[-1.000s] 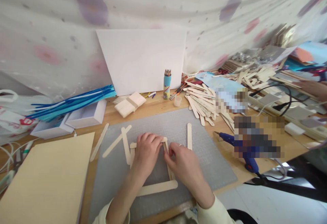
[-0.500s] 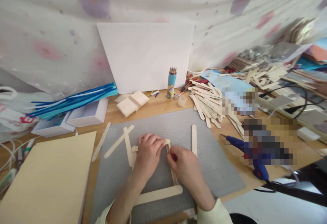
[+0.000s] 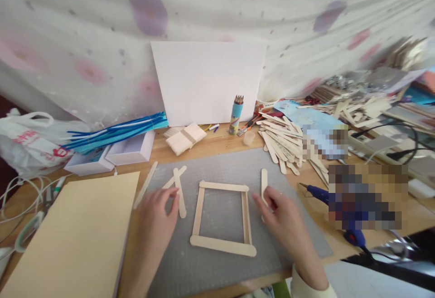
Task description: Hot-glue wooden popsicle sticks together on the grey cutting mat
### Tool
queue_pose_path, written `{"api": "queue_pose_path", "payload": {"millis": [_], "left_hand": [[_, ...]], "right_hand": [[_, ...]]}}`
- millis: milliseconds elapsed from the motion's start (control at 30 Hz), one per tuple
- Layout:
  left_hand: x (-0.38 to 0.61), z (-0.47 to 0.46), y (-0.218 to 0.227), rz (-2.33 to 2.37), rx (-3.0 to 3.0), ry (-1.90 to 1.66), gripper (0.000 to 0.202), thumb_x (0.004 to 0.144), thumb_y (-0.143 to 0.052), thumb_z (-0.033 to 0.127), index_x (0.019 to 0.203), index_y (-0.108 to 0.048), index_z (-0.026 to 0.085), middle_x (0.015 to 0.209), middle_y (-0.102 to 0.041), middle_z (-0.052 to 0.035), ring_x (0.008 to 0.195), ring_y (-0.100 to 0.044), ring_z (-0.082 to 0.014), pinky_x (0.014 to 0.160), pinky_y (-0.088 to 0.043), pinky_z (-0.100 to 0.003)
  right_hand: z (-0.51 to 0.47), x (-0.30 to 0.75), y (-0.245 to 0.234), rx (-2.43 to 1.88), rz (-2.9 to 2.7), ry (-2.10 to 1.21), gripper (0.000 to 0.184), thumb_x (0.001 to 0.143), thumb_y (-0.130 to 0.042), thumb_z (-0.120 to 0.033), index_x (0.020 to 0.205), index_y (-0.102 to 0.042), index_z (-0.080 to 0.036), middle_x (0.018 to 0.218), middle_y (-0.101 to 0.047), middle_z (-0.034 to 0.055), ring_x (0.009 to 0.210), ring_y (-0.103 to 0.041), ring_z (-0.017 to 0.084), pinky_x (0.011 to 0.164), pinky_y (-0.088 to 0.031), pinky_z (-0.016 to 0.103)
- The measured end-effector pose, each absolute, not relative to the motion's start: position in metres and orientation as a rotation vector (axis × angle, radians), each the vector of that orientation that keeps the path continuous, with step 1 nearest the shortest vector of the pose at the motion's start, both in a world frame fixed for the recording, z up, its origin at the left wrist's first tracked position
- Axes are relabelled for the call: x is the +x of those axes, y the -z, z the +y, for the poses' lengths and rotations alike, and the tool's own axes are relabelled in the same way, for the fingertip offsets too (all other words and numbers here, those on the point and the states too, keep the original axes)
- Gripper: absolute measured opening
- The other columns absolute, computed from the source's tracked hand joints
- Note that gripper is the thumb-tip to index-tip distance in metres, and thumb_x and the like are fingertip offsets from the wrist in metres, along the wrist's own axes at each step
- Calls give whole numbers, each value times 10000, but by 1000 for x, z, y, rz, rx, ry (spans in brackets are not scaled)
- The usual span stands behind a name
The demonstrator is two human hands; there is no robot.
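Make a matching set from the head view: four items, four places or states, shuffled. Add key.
Column 1
1. stick frame
2. glue gun
3. pencil tube
4. stick bundle

Column 2
A. upright, in front of the white board
B. blue, lying right of the grey mat
C. wrapped by a band
D. on the mat, between the left hand and right hand

Pairs: 1-D, 2-B, 3-A, 4-C
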State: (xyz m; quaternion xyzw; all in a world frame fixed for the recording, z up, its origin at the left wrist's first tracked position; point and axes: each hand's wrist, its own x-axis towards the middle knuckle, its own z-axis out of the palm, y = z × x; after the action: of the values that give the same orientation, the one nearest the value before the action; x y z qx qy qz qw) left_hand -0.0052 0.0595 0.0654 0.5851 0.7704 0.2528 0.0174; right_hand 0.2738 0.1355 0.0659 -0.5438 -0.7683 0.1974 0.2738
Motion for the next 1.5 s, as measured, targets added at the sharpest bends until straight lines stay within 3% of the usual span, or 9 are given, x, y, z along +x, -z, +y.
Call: {"api": "queue_pose_path", "payload": {"millis": [167, 333, 433, 700, 867, 1067, 1200, 1300, 1500], "left_hand": [[2, 54, -52, 2592, 1625, -506, 286, 869, -539, 436, 845, -626, 165, 881, -715, -151, 867, -645, -371, 758, -434, -453], [-1, 56, -59, 2536, 1534, -304, 282, 847, -530, 414, 665, -603, 211, 792, -716, -111, 838, -649, -345, 730, -403, -406], [-7, 50, -64, 2448, 1487, -282, 346, 844, -489, 435, 570, -538, 231, 664, -687, -48, 692, -649, -253, 642, -392, -334], [-20, 29, -58, 2378, 1336, -338, 471, 817, -342, 588, 529, -482, 243, 615, -645, -37, 680, -627, -243, 661, -373, -323], [-16, 38, -58, 2310, 1418, -388, 465, 805, -361, 585, 511, -478, 244, 616, -638, -47, 667, -607, -238, 655, -371, -325], [-16, 34, -53, 2181, 1400, -530, 473, 800, -399, 624, 535, -496, 244, 600, -613, -36, 655, -590, -241, 643, -399, -331], [-19, 28, -47, 2008, 1241, -736, 463, 836, -410, 621, 669, -600, 232, 724, -680, -44, 779, -642, -254, 723, -478, -327], [-23, 26, -47, 2000, 1249, -819, 428, 872, -411, 563, 751, -642, 224, 802, -708, -55, 842, -667, -259, 771, -509, -346], [-34, 22, -53, 2160, 1523, -1097, 288, 903, -482, 384, 756, -676, 230, 802, -719, -41, 778, -694, -227, 695, -542, -324]], "right_hand": [[136, 294, -64, -1744, -1723, -372, 523, 909, -429, -557, 580, -163, -251, 522, -187, -68, 468, -272, 116, 497, -241, 270], [149, 293, -51, -1986, -1831, -283, 455, 890, -385, -614, 623, -419, -248, 634, -532, 71, 653, -496, 248, 639, -348, 362], [160, 285, -42, -1982, -1905, -290, 398, 846, -449, -588, 642, -442, -246, 695, -570, 120, 740, -520, 295, 710, -371, 405], [145, 285, -65, -1771, -1965, -603, 487, 939, -286, -567, 567, -280, -253, 551, -440, 2, 547, -458, 176, 549, -337, 303], [107, 268, -65, -1528, -2020, -932, 459, 972, -281, -498, 592, -309, -243, 636, -475, 15, 611, -500, 179, 610, -384, 299], [102, 258, -57, -1598, -1954, -818, 436, 955, -340, -480, 593, -360, -237, 626, -480, 15, 600, -490, 182, 590, -363, 300], [115, 281, -64, -1615, -1810, -652, 455, 908, -423, -560, 589, -422, -235, 542, -423, -25, 521, -420, 157, 516, -315, 280], [129, 296, -63, -1679, -1765, -577, 491, 867, -452, -618, 564, -452, -232, 514, -418, -29, 494, -412, 152, 498, -305, 282], [143, 301, -55, -1676, -1706, -509, 462, 865, -446, -606, 610, -517, -227, 506, -456, -27, 475, -457, 161, 482, -331, 286]]}}
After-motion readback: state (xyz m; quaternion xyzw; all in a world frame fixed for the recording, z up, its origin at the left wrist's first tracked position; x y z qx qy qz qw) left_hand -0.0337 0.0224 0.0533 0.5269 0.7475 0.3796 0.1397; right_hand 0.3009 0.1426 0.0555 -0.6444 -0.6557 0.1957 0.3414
